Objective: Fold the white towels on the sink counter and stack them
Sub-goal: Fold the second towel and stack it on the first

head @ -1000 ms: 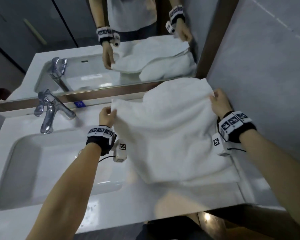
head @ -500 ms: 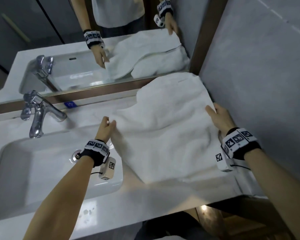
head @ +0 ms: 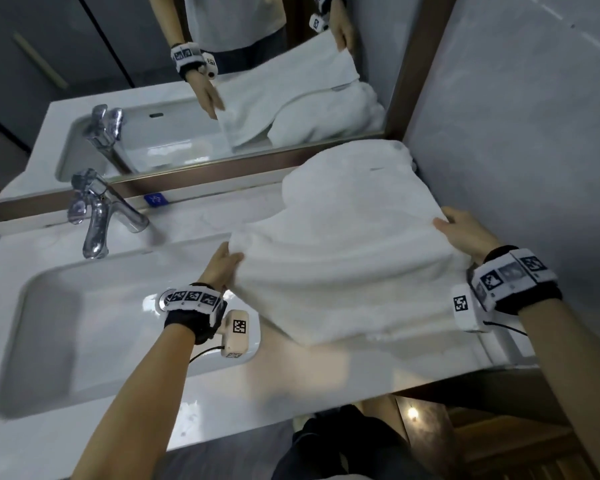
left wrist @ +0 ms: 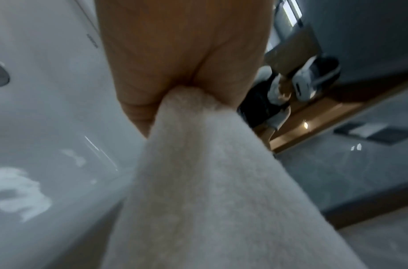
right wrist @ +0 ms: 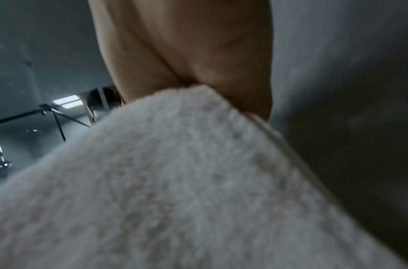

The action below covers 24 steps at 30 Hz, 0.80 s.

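The sink basin (head: 84, 341) is sunk into the left part of the worktop (head: 222, 400), with the drain (head: 163, 297) in its floor beside the left hand's wrist. The faucet (head: 97, 216) stands behind the basin, its spout reaching forward over the basin's back edge. Behind the faucet, the mirror (head: 153, 81) runs along the back of the worktop. The towel (head: 343, 265) lies over the right part of the worktop, right of the basin, its far end heaped in the back corner against the side wall (head: 516, 133). The left hand (head: 222, 268) holds the towel's left edge beside the basin; the right hand (head: 465, 233) holds its right edge near the wall.
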{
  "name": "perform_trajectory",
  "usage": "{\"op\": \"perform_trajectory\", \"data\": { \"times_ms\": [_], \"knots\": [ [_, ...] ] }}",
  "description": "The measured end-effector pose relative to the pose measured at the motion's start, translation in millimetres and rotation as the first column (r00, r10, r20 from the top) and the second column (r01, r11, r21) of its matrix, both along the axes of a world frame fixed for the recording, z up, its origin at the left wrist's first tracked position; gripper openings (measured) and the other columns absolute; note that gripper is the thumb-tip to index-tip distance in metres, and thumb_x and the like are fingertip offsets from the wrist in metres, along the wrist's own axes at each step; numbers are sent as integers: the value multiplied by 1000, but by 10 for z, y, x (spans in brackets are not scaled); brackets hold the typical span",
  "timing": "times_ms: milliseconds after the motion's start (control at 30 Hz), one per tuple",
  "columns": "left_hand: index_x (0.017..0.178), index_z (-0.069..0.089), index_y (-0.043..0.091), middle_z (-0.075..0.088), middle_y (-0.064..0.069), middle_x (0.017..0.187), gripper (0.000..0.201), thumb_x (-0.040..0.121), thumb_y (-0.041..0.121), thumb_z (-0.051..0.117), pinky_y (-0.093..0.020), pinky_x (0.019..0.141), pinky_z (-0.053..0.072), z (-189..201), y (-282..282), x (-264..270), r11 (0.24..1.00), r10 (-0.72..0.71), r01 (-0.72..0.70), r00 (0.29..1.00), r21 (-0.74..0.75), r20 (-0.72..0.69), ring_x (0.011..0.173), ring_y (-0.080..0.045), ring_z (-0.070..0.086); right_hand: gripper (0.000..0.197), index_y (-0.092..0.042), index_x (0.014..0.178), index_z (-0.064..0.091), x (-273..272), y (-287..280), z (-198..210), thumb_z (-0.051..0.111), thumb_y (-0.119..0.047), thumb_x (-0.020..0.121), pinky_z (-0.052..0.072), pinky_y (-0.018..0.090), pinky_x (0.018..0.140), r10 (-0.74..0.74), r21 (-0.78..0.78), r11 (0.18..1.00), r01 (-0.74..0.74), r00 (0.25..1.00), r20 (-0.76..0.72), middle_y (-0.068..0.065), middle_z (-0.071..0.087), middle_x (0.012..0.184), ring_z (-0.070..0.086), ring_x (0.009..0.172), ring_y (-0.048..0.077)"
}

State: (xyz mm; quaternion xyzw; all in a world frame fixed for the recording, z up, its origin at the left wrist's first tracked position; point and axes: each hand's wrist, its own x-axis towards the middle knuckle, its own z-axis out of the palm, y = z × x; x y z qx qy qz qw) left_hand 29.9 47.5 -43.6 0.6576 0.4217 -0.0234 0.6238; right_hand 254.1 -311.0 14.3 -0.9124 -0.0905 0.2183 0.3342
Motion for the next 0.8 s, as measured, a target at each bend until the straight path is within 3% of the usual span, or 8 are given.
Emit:
{"op": "perform_trajectory", "data": {
  "times_ms": [100,233,300,400,533,600,667,800],
  "knots": [
    [127,43,11,56,-10,114,35,93,7,45,-31,68,48,136,-3,-123,995,24,-20,999,-95,47,88,-20,57,26,-7,119,57,-65,-140,113,45,-14,97,40,37,97,10,54,998,-10,1000,-7,16,59,126,55,108,25],
    [119,48,2,56,-17,109,30,89,7,46,-37,80,46,72,-55,-325,966,-61,10,980,-258,-191,98,-30,54,35,0,131,49,-245,-230,73,45,-10,97,33,27,90,65,-146,985,-88,985,-158,18,51,137,49,121,30],
    [112,48,2,54,-17,106,24,89,9,45,-36,80,46,10,-121,-411,966,-117,42,952,-255,-284,97,-29,52,38,1,133,47,-338,-239,6,46,-11,96,34,27,92,78,-262,956,-133,974,-212,19,47,140,46,125,33],
    [97,53,4,56,-14,93,12,93,10,43,-32,71,44,-57,-219,-407,981,-168,123,925,-150,-340,83,-26,54,40,4,133,45,-434,-239,-93,47,-12,96,36,35,100,36,-253,964,-83,982,-185,23,48,138,47,123,37],
    [125,49,-5,55,-22,124,45,98,30,45,-41,98,42,-120,-289,-380,983,-148,106,943,-151,-297,117,-37,54,34,4,121,55,-486,-251,-162,50,-17,95,41,38,96,-57,-143,989,36,987,-147,23,57,125,54,114,37],
    [127,49,-6,55,-22,130,48,96,30,49,-43,102,44,-148,-325,-405,991,-129,115,945,-64,-301,121,-38,53,35,4,117,59,-515,-278,-161,55,-22,93,43,36,90,-98,-106,991,80,979,-178,23,60,120,57,110,37],
    [124,53,-7,56,-26,128,40,95,20,52,-40,96,47,-165,-359,-433,990,-128,140,940,14,-316,117,-38,56,36,7,120,57,-547,-326,-159,56,-17,93,41,34,87,-92,-139,988,61,970,-227,25,59,122,56,112,38],
    [103,60,-6,63,-23,107,27,96,15,44,-24,67,42,-59,-445,-486,969,-226,247,899,7,-375,95,-32,58,36,8,124,53,-585,-435,-142,54,-9,92,39,31,85,-67,-184,983,13,955,-290,26,56,125,53,115,38]
  ]
}}
